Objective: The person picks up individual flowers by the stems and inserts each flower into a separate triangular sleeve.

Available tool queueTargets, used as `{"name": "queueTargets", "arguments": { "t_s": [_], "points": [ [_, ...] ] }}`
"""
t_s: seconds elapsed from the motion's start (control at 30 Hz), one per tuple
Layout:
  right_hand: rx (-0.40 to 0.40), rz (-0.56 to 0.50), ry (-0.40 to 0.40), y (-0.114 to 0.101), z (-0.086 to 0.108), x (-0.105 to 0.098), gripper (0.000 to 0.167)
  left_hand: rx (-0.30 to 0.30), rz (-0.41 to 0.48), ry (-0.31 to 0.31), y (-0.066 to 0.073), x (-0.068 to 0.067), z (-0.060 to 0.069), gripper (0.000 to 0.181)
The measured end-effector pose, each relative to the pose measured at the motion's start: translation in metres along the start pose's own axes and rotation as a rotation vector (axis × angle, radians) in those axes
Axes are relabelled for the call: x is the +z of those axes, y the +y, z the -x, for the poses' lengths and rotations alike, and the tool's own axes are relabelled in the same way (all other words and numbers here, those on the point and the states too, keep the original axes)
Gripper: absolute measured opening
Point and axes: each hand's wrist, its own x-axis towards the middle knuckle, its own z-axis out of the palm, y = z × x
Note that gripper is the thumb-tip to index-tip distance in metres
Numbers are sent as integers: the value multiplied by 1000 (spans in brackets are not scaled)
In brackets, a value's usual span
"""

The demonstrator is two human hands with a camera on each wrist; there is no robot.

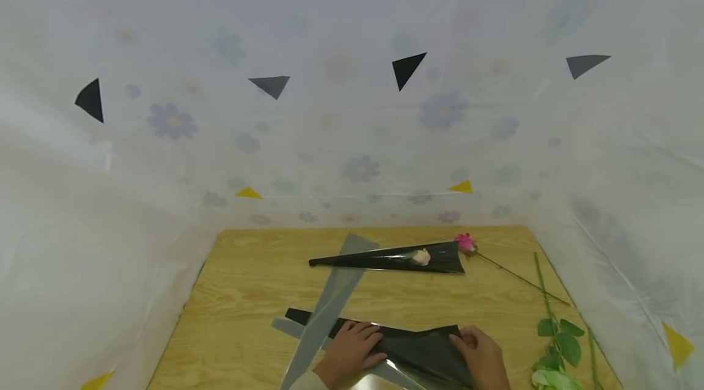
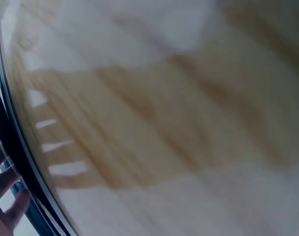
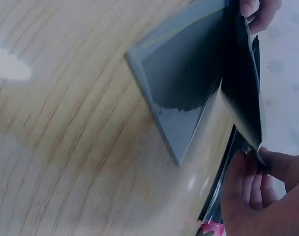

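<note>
A black flower sleeve [image 1: 418, 344] lies at the table's near edge, its narrow end to the left and its wide end to the right. On its left half rests my left hand [image 1: 354, 347], fingers spread over the film. My right hand [image 1: 481, 356] pinches the upper corner of the wide end between thumb and fingers. From the right wrist view, the right hand [image 3: 267, 191] holds the sleeve's edge [image 3: 242, 83] lifted off the table. Grey film strips [image 1: 324, 320] cross over and under the sleeve's narrow part.
Farther back lies a second black sleeve [image 1: 379, 257] with a pale pink rose [image 1: 421, 257] in it. A bright pink rose [image 1: 466, 244] touches its wide end. Green leafy stems [image 1: 566, 341] and a pale green flower [image 1: 552, 379] lie at the right edge of the wooden table [image 1: 247, 292].
</note>
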Motion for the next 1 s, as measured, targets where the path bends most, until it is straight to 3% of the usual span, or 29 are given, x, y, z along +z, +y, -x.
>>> {"name": "queueTargets", "arguments": {
  "t_s": [0.13, 0.27, 0.4, 0.5, 0.6, 0.77, 1.0],
  "points": [
    [-28, 44, -109, 0, 0, -1, 47, -41, 10, 18, 5, -2, -2, 38],
    [-18, 86, -173, 5, 1, -3, 58, -77, 1, -22, 9, -2, -5, 42],
    [12, 81, -99, 7, 3, -9, 62, -83, 8, -107, 11, 1, -5, 50],
    [-4, 61, -28, 1, 6, -14, 59, -78, 4, -134, 13, 2, -3, 54],
    [-34, 43, 31, -12, 8, -22, 48, -61, -18, -103, 14, 3, -9, 61],
    [-114, 75, 109, -37, 23, -32, 35, -62, -38, -45, 17, 2, -18, 87],
    [-246, 115, 282, -66, 47, -41, 26, -118, -27, 54, 16, 7, -31, 113]
  ]
}}
